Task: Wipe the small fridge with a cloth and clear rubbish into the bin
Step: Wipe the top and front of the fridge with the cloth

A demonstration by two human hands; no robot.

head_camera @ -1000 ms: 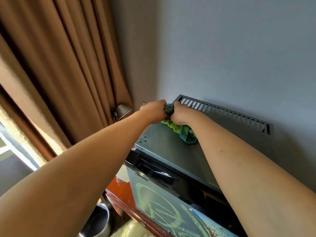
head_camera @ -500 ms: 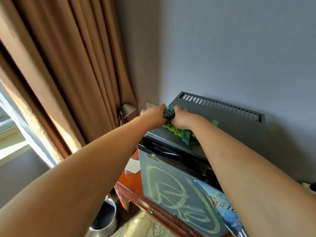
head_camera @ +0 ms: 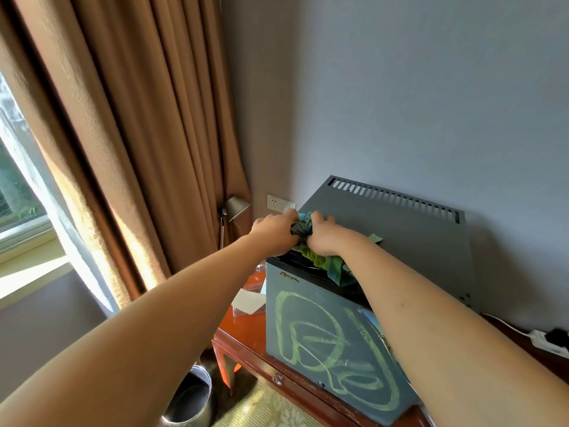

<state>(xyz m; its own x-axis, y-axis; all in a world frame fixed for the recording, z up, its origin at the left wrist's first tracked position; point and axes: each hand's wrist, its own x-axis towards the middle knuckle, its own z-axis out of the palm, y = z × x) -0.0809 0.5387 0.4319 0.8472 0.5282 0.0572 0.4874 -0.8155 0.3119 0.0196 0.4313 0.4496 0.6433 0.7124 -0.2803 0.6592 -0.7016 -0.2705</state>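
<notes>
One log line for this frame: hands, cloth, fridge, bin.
left hand: grips cloth | right hand: grips cloth | cloth: bunched on fridge top, front-left | bin: floor, lower left

No text could be read. A small gold brand mark (head_camera: 289, 278) stood at the upper left of the grey metal fridge door (head_camera: 326, 346), too blurred to make out.

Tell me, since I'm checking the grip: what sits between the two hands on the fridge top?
A bunched green cloth; the left hand and right hand both grip it at the fridge top's front-left corner, in the head view.
</notes>
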